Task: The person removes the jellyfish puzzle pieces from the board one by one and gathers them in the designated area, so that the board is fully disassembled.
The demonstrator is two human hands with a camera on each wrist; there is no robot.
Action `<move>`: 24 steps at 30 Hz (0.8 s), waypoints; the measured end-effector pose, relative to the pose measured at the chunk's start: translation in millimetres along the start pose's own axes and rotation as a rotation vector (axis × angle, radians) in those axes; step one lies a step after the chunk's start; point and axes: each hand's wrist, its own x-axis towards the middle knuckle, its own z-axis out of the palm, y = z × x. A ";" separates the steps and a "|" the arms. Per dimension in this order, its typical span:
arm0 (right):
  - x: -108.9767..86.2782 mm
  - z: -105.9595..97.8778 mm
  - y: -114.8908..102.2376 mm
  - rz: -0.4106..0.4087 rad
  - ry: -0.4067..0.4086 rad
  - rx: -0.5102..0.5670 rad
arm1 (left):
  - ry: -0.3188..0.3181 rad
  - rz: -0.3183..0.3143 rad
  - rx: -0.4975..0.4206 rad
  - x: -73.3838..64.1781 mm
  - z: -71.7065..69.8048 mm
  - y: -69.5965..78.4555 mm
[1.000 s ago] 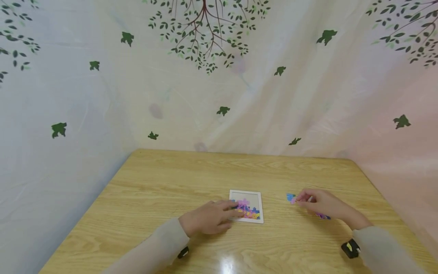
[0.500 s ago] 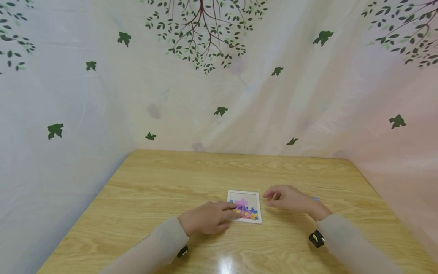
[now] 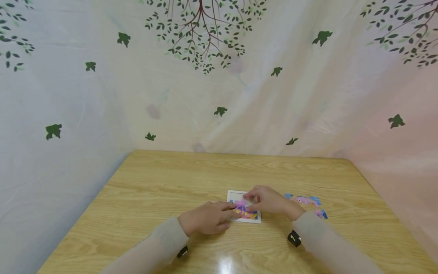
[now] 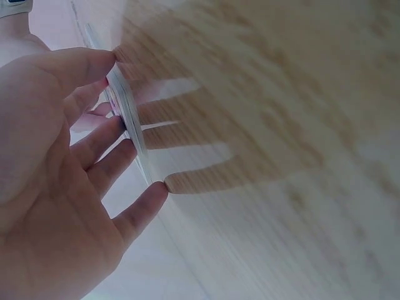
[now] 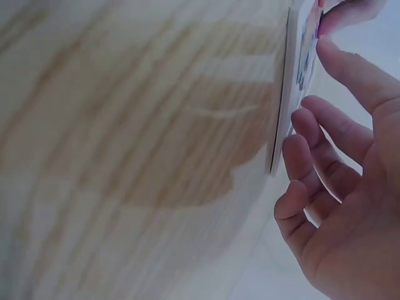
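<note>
A white-framed picture puzzle [image 3: 259,220] lies flat on the table, its lower part filled with pink, blue and yellow pieces. My left hand [image 3: 209,217] rests at its left edge, fingers extended over the frame; the left wrist view shows the fingertips along the frame's edge. Over the puzzle's right side, my right hand [image 3: 270,199] bends thumb and index finger toward the picture and pinches a puzzle piece, mostly hidden by the fingers. In the right wrist view, the right fingertips [image 5: 306,119] are at the frame [image 5: 284,94], the other fingers loosely curled.
Loose puzzle pieces [image 3: 306,200] in pink and blue lie on the wooden table [image 3: 171,179] right of the frame, with a further piece group [image 3: 321,214] nearer the right sleeve. A patterned curtain [image 3: 191,95] hangs beyond the table's back edge.
My right hand has moved left from the loose pieces to the puzzle frame, uncovering the pieces on the right. My left hand has stayed on the frame's left edge.
</note>
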 end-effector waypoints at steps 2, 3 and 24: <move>1.7 2.2 -0.5 0.008 0.011 -0.024 | 0.001 0.000 -0.001 0.1 -0.1 0.1; 2.3 3.0 -0.7 0.012 0.015 -0.035 | 0.000 -0.001 -0.004 0.1 -0.2 0.1; 10.0 5.3 0.4 0.000 -0.016 0.135 | -0.017 -0.017 -0.027 0.1 -2.0 1.3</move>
